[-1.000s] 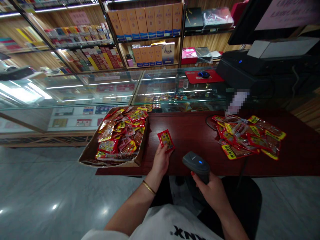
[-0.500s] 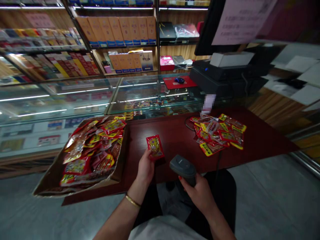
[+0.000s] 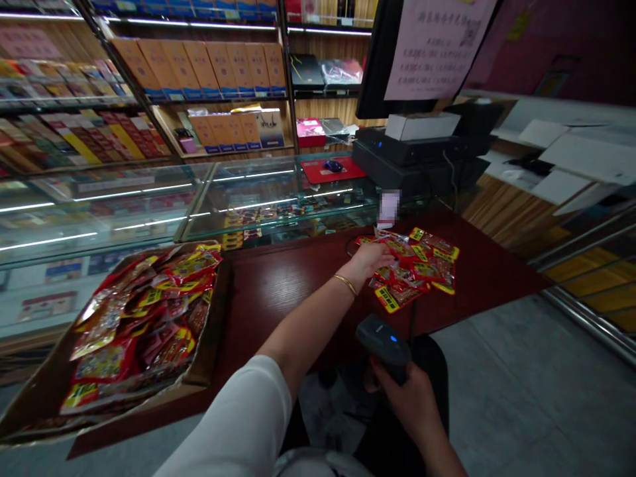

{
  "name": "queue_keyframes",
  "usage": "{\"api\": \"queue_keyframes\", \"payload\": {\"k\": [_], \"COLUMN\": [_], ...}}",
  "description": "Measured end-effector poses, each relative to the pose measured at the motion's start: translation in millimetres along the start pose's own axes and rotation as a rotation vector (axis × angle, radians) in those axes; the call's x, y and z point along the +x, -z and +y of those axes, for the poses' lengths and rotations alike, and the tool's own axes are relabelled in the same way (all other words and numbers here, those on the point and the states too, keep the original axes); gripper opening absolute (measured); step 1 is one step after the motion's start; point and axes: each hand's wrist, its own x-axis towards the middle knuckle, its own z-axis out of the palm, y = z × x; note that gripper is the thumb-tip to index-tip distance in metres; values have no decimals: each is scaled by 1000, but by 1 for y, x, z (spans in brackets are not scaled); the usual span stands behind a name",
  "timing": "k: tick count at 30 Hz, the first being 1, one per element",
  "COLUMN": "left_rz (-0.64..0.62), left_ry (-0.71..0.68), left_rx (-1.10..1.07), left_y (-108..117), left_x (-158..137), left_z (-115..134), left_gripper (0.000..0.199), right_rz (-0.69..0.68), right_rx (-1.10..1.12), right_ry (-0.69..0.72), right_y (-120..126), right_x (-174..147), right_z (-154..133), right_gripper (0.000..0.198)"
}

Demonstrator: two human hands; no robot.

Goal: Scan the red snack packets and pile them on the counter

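My left hand [image 3: 370, 260] reaches across the counter onto the left side of a pile of snack packets [image 3: 427, 270]. Its fingers are stretched out over the packets, and their tips are partly lost among the shiny wrappers. In my right hand [image 3: 405, 391] is a dark barcode scanner [image 3: 383, 338], gripped by its handle above my lap, with a blue light lit on top. The packets are red and yellow with clear parts. At the left, an open cardboard box [image 3: 206, 344] is filled with similar packets.
The dark red wooden counter [image 3: 278, 285] borders a glass display case [image 3: 258, 182]. Behind the pile stands a small pixelated card [image 3: 389, 209]. A mouse [image 3: 332, 165] lies on a red mat near a monitor [image 3: 370, 59]. A metal rail [image 3: 591, 324] runs at the right.
My left hand has moved right, from the middle of the counter to the pile; the packet it held is no longer distinct. The scanner's blue light now shows. The view has shifted right.
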Motion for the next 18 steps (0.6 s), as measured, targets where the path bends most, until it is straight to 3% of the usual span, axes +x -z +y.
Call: {"api": "queue_keyframes", "payload": {"k": [2,5,9,12,15,18], "left_rz": [31,102,289,616,1068,1375], "left_ry": [-33,-120,-514,-729,-667,-315], "left_rx": [28,57,353,766,1201,1578], "left_y": [5,43,121,180,233,276], "left_x": [-10,-57,-162,-252,-329,-375], "left_z": [-1,-7,-9,6,28,41], "left_gripper": [9,17,25,26,29,42], "right_rz": [0,-63,-153,-233,-243,-266], "right_rx": [-6,-16,-44,-108,-101,-93], "right_ry": [-8,-23,-114,-155,-45,44], "right_y": [0,-1,-9,-23,-40,-52], "right_x": [1,0,1,6,9,7], "right_z": [-2,-5,-9,-15,-25,-34], "right_gripper": [40,42,46,49,46,44]}}
